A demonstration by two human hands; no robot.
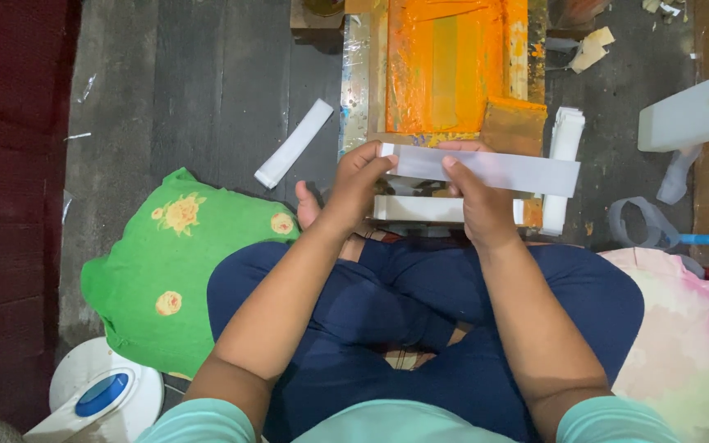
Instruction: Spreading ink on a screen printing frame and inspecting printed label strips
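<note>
At far left a dark red wall (10, 205) runs down the frame; at lower left sits a white fan base (104, 394) with a blue centre; above it a green cushion (166, 262) with yellow flowers lies on the grey floor (190, 82); a loose white strip (294, 143) rests on the floor at upper centre-left. At centre a seated person in navy trousers (404, 328) holds a long pale strip (486, 170) level across the middle of the frame; the left hand (354, 184) pinches its left end between thumb and fingers; the right hand (473, 201) is closed on it near the middle, thumb on top; just below the strip lies a white block (420, 209). Beyond the hands, at top centre, stands an orange-smeared printing frame (453, 66); to its right a stack of white strips (564, 156) stands on edge. At upper right a white box (691, 111) juts in; a pink cushion (683, 344) fills the lower right.
</note>
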